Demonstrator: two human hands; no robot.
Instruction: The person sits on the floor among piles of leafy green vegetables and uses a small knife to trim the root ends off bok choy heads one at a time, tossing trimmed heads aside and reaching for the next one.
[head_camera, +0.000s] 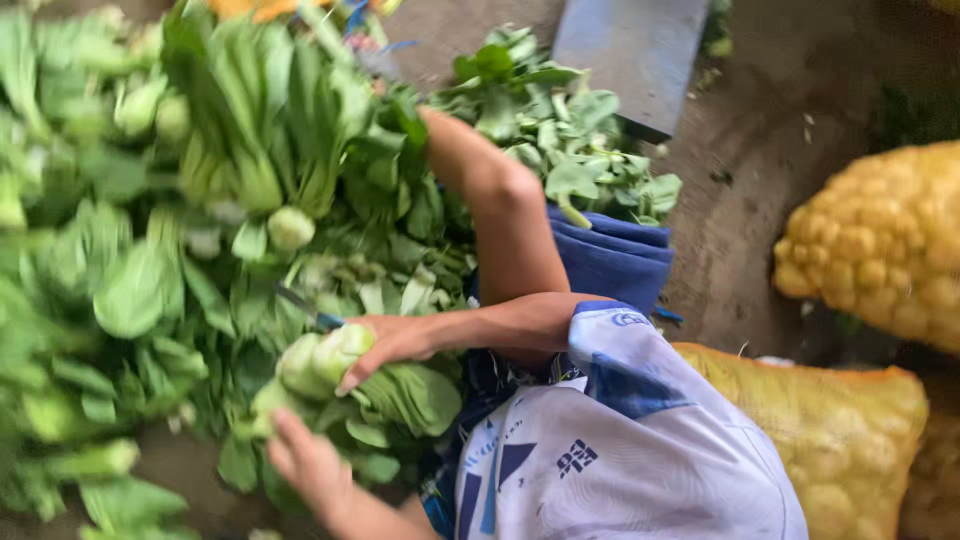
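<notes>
My right hand reaches left across my knee and grips a small knife with a thin dark blade and a blue handle. Its fingers rest on a pale-stemmed bok choy head lying on top of a heap of greens. My left hand is lower in the view and blurred. Its fingers are stretched toward the leaves just under that bok choy, and nothing is clearly in its grasp.
Bok choy heaps cover the left side of the ground. Loose leafy greens lie beyond my knee, by a grey board. Yellow mesh sacks of round produce sit at the right, another beside my shirt.
</notes>
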